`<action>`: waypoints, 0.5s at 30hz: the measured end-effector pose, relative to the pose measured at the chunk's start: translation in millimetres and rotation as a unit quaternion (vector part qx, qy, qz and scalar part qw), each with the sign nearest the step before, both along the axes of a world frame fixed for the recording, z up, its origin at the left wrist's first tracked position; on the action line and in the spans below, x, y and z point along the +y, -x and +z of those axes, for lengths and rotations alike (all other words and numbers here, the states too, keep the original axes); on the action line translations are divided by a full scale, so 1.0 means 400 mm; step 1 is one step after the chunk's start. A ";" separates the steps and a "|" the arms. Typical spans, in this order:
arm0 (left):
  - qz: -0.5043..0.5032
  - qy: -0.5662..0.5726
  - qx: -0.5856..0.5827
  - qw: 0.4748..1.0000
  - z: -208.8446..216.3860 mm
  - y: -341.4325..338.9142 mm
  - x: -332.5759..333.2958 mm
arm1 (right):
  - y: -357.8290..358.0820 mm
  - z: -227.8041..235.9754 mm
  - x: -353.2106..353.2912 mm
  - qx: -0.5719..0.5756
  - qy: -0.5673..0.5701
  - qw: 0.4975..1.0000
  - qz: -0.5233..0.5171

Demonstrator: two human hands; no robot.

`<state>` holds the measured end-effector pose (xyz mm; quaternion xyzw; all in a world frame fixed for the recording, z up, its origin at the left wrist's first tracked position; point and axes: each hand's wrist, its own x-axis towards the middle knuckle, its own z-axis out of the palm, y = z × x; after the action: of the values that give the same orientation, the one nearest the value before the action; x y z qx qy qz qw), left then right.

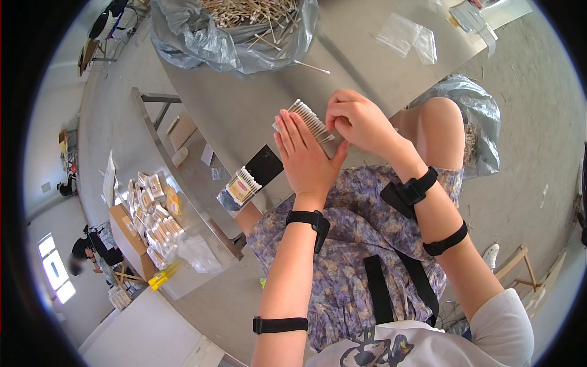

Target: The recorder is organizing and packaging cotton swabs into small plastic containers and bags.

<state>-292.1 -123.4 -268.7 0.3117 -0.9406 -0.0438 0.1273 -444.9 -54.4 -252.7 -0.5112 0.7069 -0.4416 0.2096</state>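
A neat row of cotton swabs (310, 119) lies side by side on the metal table. My left hand (307, 156) rests flat over the row's near left part, fingers stretched out together and thumb spread toward the right. At the row's right end, my right hand (361, 122) is closed, with its fingers curled in. Whatever sits between those fingertips, if anything, is hidden. Left of my left hand, a filled pack of cotton swabs (240, 187) with a yellow and white label lies beside a flat black piece (265, 165) at the table edge.
A grey plastic bag (238, 52) full of loose swabs stands at the far left, with a single swab (312, 66) beside it. Clear plastic bags (408, 38) lie far right. Another grey bag (486, 122) is beside my knee. Packed swabs (160, 223) cover a left-hand table.
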 end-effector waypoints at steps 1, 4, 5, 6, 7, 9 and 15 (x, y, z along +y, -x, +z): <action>0.001 -0.001 0.001 1.000 -0.001 0.002 0.001 | 0.001 -0.001 -0.002 0.001 -0.001 1.000 0.001; 0.004 -0.004 0.003 1.000 0.004 0.008 0.004 | 0.006 -0.001 -0.007 0.014 0.011 1.000 -0.010; 0.004 -0.001 0.001 1.000 0.003 0.007 0.003 | 0.003 -0.005 -0.009 0.024 0.013 1.000 -0.012; 0.004 0.003 -0.001 1.000 0.003 0.005 0.003 | 0.002 -0.008 -0.011 0.035 0.015 0.999 -0.013; 0.005 0.003 -0.001 1.000 0.002 0.004 0.003 | 0.001 -0.011 -0.012 0.035 0.015 0.999 -0.013; 0.006 0.002 -0.003 1.000 0.000 0.004 0.004 | 0.001 -0.015 -0.013 0.051 0.019 0.998 -0.012; 0.006 0.002 -0.007 1.000 0.002 0.003 0.002 | 0.001 -0.013 -0.011 0.070 0.018 0.997 0.004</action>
<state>-293.4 -122.7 -267.8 0.3172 -0.9397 -0.0387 0.1220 -445.3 -58.9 -258.0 -0.5474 0.7095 -0.4169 0.1522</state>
